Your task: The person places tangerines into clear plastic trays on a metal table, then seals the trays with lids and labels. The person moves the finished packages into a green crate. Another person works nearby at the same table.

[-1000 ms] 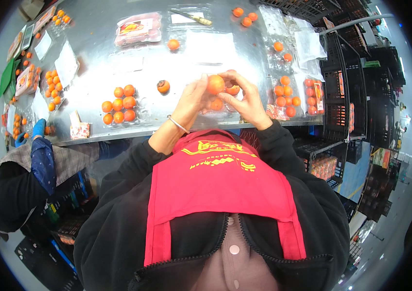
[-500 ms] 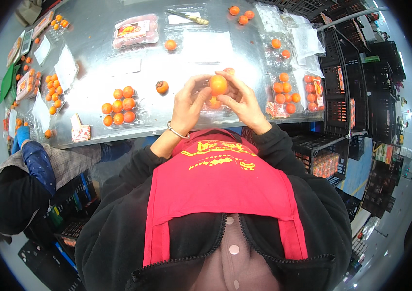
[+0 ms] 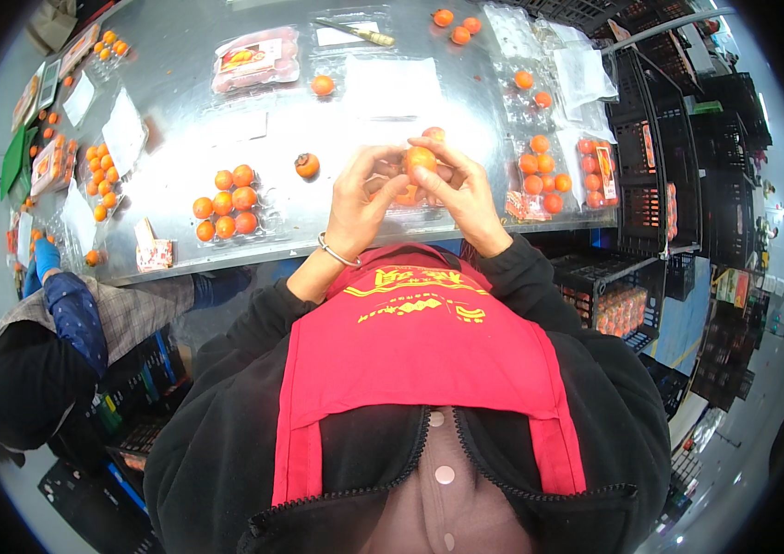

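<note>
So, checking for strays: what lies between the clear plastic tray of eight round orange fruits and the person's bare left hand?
One round orange fruit with a brown calyx lies there on the grey metal table, in the head view.

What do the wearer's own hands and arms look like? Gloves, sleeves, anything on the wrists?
No gloves on the left hand or right hand. Plain black sleeves: left sleeve, right sleeve. Silver-coloured bangle on the left wrist.
</note>
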Tool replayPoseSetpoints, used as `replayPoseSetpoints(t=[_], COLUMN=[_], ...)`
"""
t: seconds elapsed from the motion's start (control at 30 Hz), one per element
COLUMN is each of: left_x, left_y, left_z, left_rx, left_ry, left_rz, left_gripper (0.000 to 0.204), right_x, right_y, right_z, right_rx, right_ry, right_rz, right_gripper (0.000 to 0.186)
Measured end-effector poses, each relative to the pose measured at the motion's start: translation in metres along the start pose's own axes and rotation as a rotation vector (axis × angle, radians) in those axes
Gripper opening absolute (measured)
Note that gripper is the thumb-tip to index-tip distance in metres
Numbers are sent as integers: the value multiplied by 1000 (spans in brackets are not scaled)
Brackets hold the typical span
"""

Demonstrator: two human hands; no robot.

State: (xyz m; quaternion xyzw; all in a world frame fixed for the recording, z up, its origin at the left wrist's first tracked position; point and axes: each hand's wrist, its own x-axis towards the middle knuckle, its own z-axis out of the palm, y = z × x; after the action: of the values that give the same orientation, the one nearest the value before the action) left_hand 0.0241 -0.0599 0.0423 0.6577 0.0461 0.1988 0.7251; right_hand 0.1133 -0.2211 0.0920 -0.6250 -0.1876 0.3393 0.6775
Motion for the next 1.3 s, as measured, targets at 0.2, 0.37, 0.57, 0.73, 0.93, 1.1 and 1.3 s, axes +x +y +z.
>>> replayPoseSetpoints(t=[0.2, 0.37, 0.57, 0.73, 0.93, 1.1, 1.3], left_x=[0, 1, 1, -1, -2, -1, -1], left_y=[-2, -1, 3, 4, 4, 2, 2], left_z=[1, 1, -2, -4, -2, -1, -1], left_rx=[-71, -111, -38, -28, 5, -321, -400], left_ry=[-1, -4, -51, -71, -14, 20, 17], left_rz=[-45, -57, 4, 40, 140, -93, -221], left_gripper=[34, 37, 36, 27, 24, 19, 18], right_x=[4, 3, 3, 4, 2, -1, -2], right_y=[5, 5, 9, 12, 8, 7, 8], right_z=[-2, -4, -4, -8, -11, -12, -13], right_rx=[-22, 39, 93, 130, 183, 123, 81], right_ry=[23, -9, -72, -126, -184, -166, -138], right_rz=[-32, -36, -18, -21, 10, 39, 42], right_gripper=[41, 41, 45, 49, 53, 53, 52])
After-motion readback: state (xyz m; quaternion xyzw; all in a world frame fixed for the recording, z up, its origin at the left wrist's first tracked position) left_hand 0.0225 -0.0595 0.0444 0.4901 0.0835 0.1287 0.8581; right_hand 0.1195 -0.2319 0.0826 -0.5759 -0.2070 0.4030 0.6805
